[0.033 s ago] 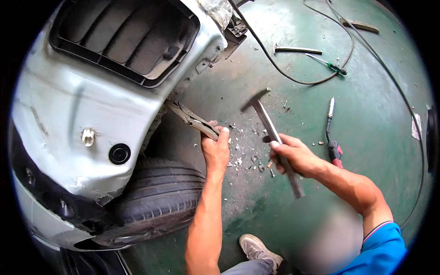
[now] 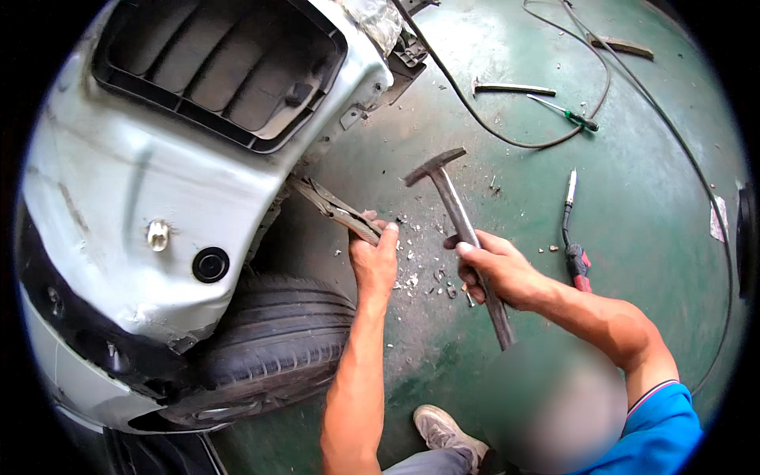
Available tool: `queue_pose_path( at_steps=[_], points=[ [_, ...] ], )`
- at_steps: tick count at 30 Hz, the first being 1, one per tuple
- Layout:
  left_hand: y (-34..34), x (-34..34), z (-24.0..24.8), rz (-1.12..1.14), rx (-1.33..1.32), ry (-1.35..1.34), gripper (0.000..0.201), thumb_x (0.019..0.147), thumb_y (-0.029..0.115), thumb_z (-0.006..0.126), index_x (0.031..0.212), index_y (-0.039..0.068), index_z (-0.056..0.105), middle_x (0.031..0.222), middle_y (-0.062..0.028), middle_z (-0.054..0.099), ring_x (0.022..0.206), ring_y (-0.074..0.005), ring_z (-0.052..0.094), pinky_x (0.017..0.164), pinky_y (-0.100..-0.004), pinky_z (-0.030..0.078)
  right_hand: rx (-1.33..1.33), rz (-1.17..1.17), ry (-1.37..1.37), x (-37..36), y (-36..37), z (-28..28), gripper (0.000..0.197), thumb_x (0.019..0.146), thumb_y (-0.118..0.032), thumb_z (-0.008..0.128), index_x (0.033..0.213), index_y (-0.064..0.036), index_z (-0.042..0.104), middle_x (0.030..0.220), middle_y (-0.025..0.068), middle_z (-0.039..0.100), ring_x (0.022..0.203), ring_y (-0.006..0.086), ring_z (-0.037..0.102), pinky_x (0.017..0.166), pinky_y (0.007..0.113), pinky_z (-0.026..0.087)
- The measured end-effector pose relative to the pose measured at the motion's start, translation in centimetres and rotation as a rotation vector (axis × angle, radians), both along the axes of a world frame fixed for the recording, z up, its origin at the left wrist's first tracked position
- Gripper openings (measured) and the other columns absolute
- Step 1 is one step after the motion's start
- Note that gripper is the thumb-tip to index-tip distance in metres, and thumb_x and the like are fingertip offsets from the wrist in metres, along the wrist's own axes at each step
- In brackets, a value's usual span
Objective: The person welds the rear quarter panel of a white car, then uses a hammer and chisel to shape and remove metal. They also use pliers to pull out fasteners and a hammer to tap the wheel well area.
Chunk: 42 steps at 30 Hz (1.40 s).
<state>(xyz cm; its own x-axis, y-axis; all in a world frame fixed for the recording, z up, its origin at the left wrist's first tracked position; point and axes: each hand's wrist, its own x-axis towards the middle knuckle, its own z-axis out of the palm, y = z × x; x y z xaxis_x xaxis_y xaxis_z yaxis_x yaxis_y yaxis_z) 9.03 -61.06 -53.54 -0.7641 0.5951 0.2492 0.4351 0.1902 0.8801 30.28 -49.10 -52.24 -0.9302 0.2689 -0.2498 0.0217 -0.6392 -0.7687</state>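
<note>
My left hand (image 2: pixel 373 261) is closed round the handles of metal locking pliers (image 2: pixel 336 207). Their jaws meet the torn lower edge of a pale car body panel (image 2: pixel 103 214), where the panel's edge partly hides them. In my right hand (image 2: pixel 500 269) is a hammer (image 2: pixel 453 198) with a metal shaft, held partway along it. Its long narrow head is up in the air, to the right of the pliers and apart from them. A black tyre (image 2: pixel 277 340) lies below the panel, left of my left forearm.
Small debris (image 2: pixel 412 269) litters the green floor (image 2: pixel 657 237) beneath the hammer. Further off lie a green-handled screwdriver (image 2: pixel 576 118), another hammer (image 2: pixel 514 87) and a dark cable (image 2: pixel 483 119). A welding torch (image 2: pixel 579 261) rests right of my right hand. A blurred round patch covers the lower right.
The hammer in my right hand has moved slightly left, its head swinging toward the pliers side. My left hand and the pliers stay nearly in place.
</note>
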Motion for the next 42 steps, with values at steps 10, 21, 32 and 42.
queue_pose_path(
  at_steps=[10, 21, 32, 42],
  points=[
    [0.1, 1.1, 1.0, -0.008, -0.012, 0.004, 0.034, 0.082, 0.011, 0.067, 0.110, -0.004, 0.055, 0.092, -0.0100, 0.063, 0.090, -0.0224, 0.062, 0.088, -0.0357, 0.049, 0.362, 0.085, 0.107, -0.7, 0.3, 6.7, 0.060, 0.098, -0.021, 0.059, 0.149, 0.0014, 0.035, 0.080, 0.0019, 0.052, 0.058, 0.0093, 0.050, 0.050, 0.027, 0.042],
    [-0.3, 1.0, 0.2, -0.019, 0.010, -0.057, 0.036, 0.084, 0.013, 0.067, 0.112, -0.005, 0.055, 0.094, -0.0126, 0.064, 0.089, -0.0270, 0.063, 0.086, -0.0376, 0.050, -0.197, 0.090, 0.279, -2.1, 0.1, 7.0, 0.031, 0.096, -0.022, 0.062, 0.116, 0.0004, 0.052, 0.080, 0.0032, 0.056, 0.050, 0.0113, 0.053, 0.044, 0.025, 0.041],
    [-0.3, 0.2, -0.4, -0.021, -0.023, 0.092, 0.039, 0.084, 0.014, 0.069, 0.115, -0.006, 0.055, 0.095, -0.0078, 0.060, 0.087, -0.0189, 0.058, 0.083, -0.0327, 0.048, 0.401, -0.009, -0.008, -2.0, -0.5, 6.1, 0.036, 0.097, -0.020, 0.061, 0.123, 0.0018, 0.049, 0.076, 0.0016, 0.052, 0.058, 0.0091, 0.050, 0.050, 0.027, 0.040],
    [-0.4, 0.5, -0.2, 0.016, -0.016, 0.046, 0.031, 0.084, 0.018, 0.067, 0.105, -0.003, 0.058, 0.100, -0.0187, 0.064, 0.094, -0.0342, 0.063, 0.090, -0.0420, 0.048, -0.139, 0.031, 0.224, -1.6, 0.7, 5.5, 0.022, 0.096, -0.017, 0.058, 0.110, -0.0001, 0.055, 0.087, 0.0082, 0.064, 0.057, 0.0129, 0.060, 0.049, 0.025, 0.047]
  ],
)
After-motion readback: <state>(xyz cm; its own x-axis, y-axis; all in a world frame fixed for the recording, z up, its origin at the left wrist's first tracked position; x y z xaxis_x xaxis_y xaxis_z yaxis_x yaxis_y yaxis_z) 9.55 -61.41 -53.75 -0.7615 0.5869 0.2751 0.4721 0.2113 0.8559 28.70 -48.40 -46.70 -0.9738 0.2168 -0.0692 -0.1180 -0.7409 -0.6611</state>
